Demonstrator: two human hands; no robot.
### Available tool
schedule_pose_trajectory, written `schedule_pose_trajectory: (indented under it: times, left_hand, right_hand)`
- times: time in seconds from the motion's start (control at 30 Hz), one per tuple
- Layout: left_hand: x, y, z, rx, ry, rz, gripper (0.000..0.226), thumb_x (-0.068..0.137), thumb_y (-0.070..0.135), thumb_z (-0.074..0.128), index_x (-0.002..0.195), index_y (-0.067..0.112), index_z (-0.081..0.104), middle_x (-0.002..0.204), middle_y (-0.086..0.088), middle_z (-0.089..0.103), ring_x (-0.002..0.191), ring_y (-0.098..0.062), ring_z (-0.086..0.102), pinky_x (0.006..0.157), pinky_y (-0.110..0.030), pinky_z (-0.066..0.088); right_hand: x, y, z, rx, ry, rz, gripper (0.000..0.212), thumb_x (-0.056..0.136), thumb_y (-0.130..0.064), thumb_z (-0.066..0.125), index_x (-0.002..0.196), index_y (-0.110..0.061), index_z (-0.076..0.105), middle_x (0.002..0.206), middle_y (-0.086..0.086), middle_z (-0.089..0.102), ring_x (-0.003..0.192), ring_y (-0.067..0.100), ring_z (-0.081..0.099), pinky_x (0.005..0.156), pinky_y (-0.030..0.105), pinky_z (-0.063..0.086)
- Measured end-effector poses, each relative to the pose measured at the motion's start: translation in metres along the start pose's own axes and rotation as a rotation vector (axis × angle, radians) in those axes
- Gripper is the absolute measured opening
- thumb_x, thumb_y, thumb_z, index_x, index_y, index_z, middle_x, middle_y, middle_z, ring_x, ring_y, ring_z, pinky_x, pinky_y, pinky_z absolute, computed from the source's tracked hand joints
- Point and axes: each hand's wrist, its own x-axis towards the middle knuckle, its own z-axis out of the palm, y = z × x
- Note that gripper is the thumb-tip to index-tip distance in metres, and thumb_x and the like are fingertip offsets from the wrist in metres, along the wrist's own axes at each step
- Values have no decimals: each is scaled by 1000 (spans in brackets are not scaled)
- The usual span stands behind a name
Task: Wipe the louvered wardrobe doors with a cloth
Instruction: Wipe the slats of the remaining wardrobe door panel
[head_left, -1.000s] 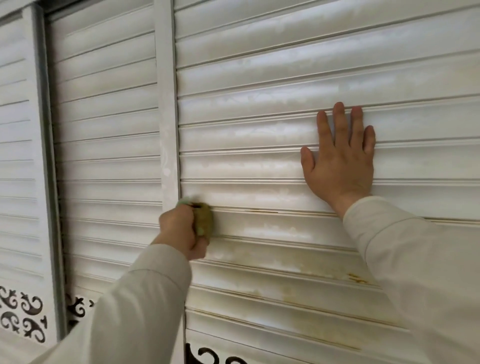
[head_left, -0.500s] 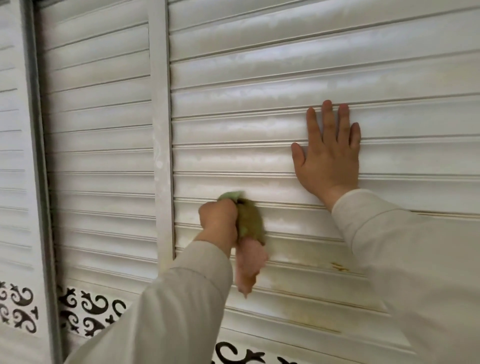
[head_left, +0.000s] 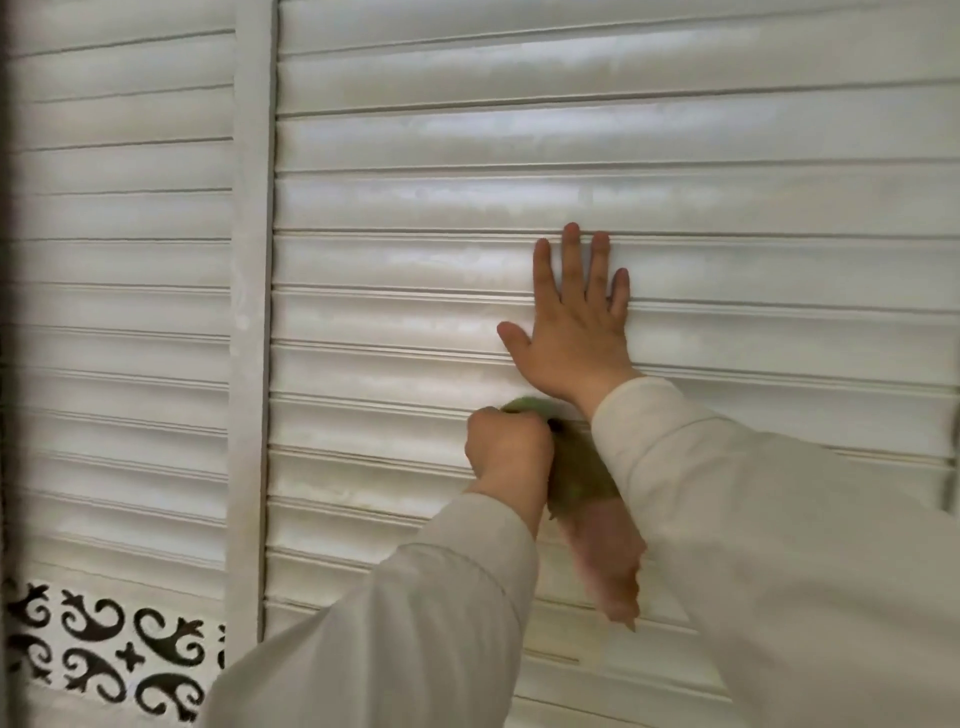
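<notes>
Left hand (head_left: 506, 447) grips the cloth (head_left: 582, 483) against the louvered door (head_left: 727, 135); right hand (head_left: 571, 322) presses flat, fingers spread.

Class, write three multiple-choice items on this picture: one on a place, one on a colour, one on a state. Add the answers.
1. Where is the cloth?
A. directly below the right hand
B. on the patterned panel
C. above both hands

2. What colour is the cloth's upper part?
A. blue
B. green
C. black

3. How is the right hand?
A. gripping the cloth
B. clenched
C. flat on the door

Answers: 1 A, the left hand holds it under the right wrist; 2 B, green shows beside the fist; 3 C, its fingers lie straight on the slats.
</notes>
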Motion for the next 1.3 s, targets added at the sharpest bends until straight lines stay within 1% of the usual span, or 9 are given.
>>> schedule_pose_trajectory:
  times: [0.17,0.27,0.3,0.43,0.6,0.83,0.93,1.07,1.3]
  left_hand:
    - [8,2,-17,-91,32,-26,27,63,14,69,90,10,66,95,-17,72,79,-32,69,79,-43,61]
    - [7,8,-29,-112,42,-14,5,80,5,67,80,10,67,75,-12,69,54,-21,63,49,-21,53]
    - [10,8,-34,-102,61,-9,9,84,4,64,79,11,67,74,-11,67,56,-21,62,48,-20,52]
    - [8,8,-34,-73,145,-16,17,81,9,63,98,9,63,103,-16,69,90,-34,65,87,-42,58]
    - [6,11,-30,-33,160,-36,19,84,10,63,103,11,57,97,-13,64,88,-33,62,87,-40,56]
    - [2,7,-18,-7,252,-35,33,89,13,55,121,6,58,113,-16,65,102,-37,62,93,-43,53]
    - [0,7,-15,-2,277,-33,35,89,12,55,123,6,58,119,-17,65,107,-38,62,94,-42,52]
    - [-5,6,-12,-8,300,-28,29,89,11,54,117,7,59,120,-17,64,106,-36,61,92,-39,51]
    - [-41,-1,39,-14,184,-8,31,86,7,57,117,2,61,112,-18,67,101,-36,65,93,-43,55]
  right_hand:
    - [-25,39,-10,25,-37,-141,79,98,-54,40,158,-26,-2,164,-2,-21,150,21,-22,120,39,-10]
    - [-43,68,-18,44,-10,-168,79,95,-50,50,159,-23,11,166,-1,-6,152,18,-9,121,37,-3]
    - [-47,76,-18,60,16,-159,79,93,-47,54,158,-21,18,167,2,1,153,20,-3,122,38,2]
    - [-68,115,-28,98,156,9,73,86,-40,66,148,-11,40,159,15,27,147,33,22,121,43,20]
    - [-96,172,-51,73,288,373,78,83,-46,70,145,-8,39,155,19,28,142,36,24,116,47,24]
    - [-126,228,-71,287,279,907,123,62,-68,78,151,-8,17,153,19,25,138,42,28,113,51,26]
    - [-126,238,-74,379,232,989,126,57,-69,81,150,-11,20,148,20,34,135,41,34,111,51,30]
    - [-129,262,-78,649,199,1051,107,62,-68,80,142,-9,38,143,12,50,130,35,49,105,42,40]
    - [-139,276,-75,752,135,970,90,82,-56,71,144,-6,29,144,11,47,130,33,47,102,37,39]
